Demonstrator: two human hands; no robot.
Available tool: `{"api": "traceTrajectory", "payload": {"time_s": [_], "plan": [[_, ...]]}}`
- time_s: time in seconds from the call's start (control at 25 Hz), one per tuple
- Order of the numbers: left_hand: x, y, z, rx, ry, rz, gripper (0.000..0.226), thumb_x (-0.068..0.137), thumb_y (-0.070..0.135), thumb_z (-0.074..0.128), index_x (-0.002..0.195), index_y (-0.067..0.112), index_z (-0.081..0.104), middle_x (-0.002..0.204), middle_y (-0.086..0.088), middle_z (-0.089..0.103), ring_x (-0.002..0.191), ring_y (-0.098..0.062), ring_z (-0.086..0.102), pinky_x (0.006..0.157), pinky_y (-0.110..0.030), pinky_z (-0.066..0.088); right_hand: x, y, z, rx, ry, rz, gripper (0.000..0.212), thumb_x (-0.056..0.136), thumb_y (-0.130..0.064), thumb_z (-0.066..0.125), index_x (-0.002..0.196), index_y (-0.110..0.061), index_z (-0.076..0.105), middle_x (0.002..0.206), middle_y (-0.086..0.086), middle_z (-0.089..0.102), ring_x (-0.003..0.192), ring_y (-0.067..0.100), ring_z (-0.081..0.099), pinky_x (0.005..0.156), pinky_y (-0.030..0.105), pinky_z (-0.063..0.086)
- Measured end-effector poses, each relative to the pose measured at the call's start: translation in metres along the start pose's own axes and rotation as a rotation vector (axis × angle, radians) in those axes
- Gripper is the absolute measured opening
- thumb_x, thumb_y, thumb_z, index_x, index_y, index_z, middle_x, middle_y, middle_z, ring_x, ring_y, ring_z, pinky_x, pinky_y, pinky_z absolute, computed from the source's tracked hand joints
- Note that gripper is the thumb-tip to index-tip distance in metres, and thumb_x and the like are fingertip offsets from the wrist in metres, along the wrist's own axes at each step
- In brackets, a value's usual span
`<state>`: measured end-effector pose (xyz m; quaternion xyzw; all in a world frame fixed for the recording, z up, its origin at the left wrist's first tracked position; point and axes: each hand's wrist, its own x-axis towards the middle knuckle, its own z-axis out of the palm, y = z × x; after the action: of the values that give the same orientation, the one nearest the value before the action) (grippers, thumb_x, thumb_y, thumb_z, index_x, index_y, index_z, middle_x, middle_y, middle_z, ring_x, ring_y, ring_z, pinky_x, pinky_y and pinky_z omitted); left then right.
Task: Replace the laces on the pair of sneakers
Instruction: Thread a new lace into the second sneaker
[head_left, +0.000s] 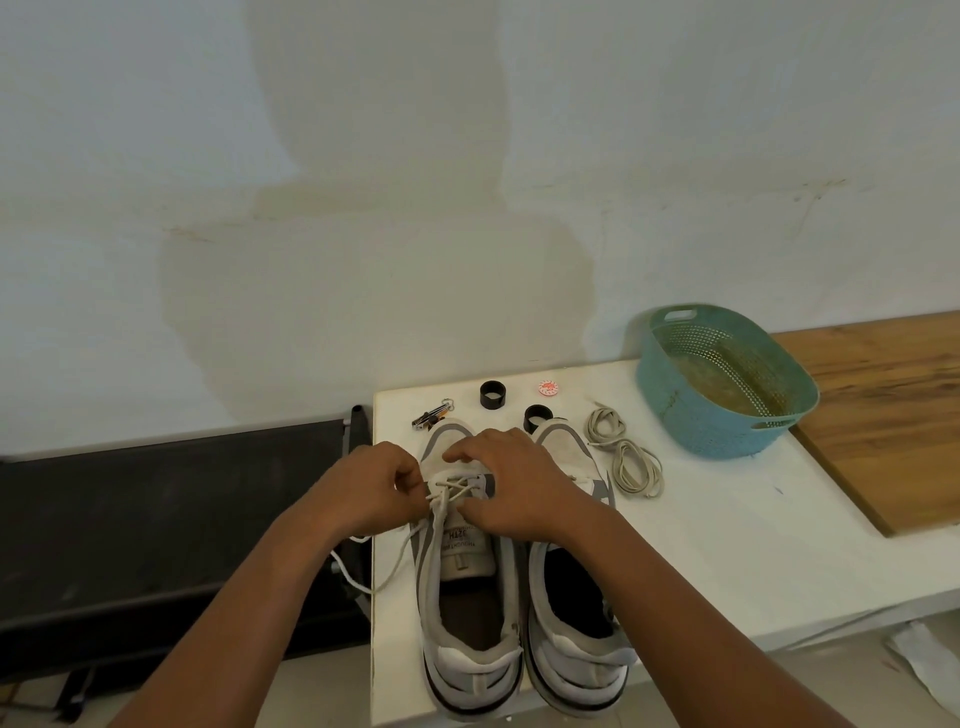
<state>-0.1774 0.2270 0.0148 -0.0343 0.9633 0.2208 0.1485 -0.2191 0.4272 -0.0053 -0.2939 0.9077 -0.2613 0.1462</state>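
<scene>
Now both forearms stretched forward over the white desk (727, 545). Left hand (371, 491) curled, pinching the cream lace (447, 491) of the left sneaker (467, 597); right hand (511, 483) arched over the same lacing, grip unclear. Beside it, the unlaced right sneaker (571, 613); just beyond, coiled spare laces (626, 452) and a perforated teal basket (722, 379).

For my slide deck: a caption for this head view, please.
Both hands, left hand and right hand, work the lace on the left sneaker; spare laces lie nearby.

Grey-white sneakers (519, 623) side by side, left half-laced
</scene>
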Motion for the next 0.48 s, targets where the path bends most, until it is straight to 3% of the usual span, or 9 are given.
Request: {"api": "traceTrajectory", "payload": {"time_s": [0.12, 0.2, 0.28, 0.36, 0.44, 0.48], "plan": [[0.002, 0.003, -0.006, -0.297, -0.003, -0.011, 0.029, 0.09, 0.035, 0.063, 0.065, 0.022, 0.07, 0.063, 0.016, 0.063, 0.068, -0.01, 0.061, 0.074, -0.034, 0.048, 0.005, -0.006, 0.008, 0.253, 0.057, -0.007, 0.067, 0.077, -0.023, 0.055, 0.144, -0.033, 0.051, 0.125, -0.011, 0.068, 0.12, 0.019, 0.058, 0.096, 0.041, 0.049], [0.001, 0.009, -0.011, -0.558, 0.089, 0.023, 0.035, 0.096, 0.031, 0.061, 0.065, 0.015, 0.068, 0.066, 0.01, 0.061, 0.072, -0.006, 0.059, 0.08, -0.032, 0.043, 0.007, -0.012, 0.014, 0.438, 0.076, -0.009, 0.06, 0.086, -0.015, 0.061, 0.143, -0.03, 0.052, 0.114, -0.008, 0.072, 0.109, 0.014, 0.065, 0.087, 0.034, 0.052], [0.001, 0.012, -0.016, -0.74, 0.204, 0.063, 0.041, 0.102, 0.033, 0.059, 0.07, 0.007, 0.063, 0.074, 0.002, 0.061, 0.079, -0.01, 0.058, 0.088, -0.037, 0.044, 0.01, -0.016, 0.013, 0.553, 0.167, -0.004, 0.039, 0.093, -0.018, 0.07, 0.131, -0.026, 0.064, 0.098, -0.003, 0.075, 0.096, 0.012, 0.069, 0.086, 0.035, 0.057], [0.001, 0.011, -0.019, -0.864, 0.28, 0.075, 0.044, 0.104, 0.038, 0.054, 0.072, 0.008, 0.058, 0.08, -0.001, 0.061, 0.086, -0.015, 0.059, 0.093, -0.04, 0.045, 0.012, -0.016, 0.009, 0.627, 0.301, 0.054, 0.013, 0.095, -0.027, 0.073, 0.106, -0.02, 0.077, 0.084, -0.002, 0.076, 0.082, 0.013, 0.072, 0.082, 0.037, 0.059], [0.001, 0.007, -0.023, -0.979, 0.291, 0.092, 0.042, 0.102, 0.044, 0.051, 0.07, 0.017, 0.054, 0.082, -0.002, 0.062, 0.087, -0.017, 0.058, 0.092, -0.042, 0.044, 0.013, -0.011, 0.005, 0.673, 0.423, 0.158, 0.011, 0.095, -0.027, 0.072, 0.089, -0.02, 0.078, 0.074, -0.008, 0.075, 0.069, 0.006, 0.068, 0.074, 0.035, 0.056], [0.001, 0.006, -0.024, -1.015, 0.286, 0.095, 0.04, 0.1, 0.045, 0.05, 0.068, 0.021, 0.052, 0.083, -0.002, 0.062, 0.086, -0.016, 0.058, 0.092, -0.042, 0.044, 0.014, -0.007, 0.005, 0.678, 0.468, 0.2, 0.008, 0.094, -0.026, 0.071, 0.089, -0.022, 0.077, 0.075, -0.01, 0.074, 0.068, 0.003, 0.066, 0.073, 0.035, 0.054]]}}
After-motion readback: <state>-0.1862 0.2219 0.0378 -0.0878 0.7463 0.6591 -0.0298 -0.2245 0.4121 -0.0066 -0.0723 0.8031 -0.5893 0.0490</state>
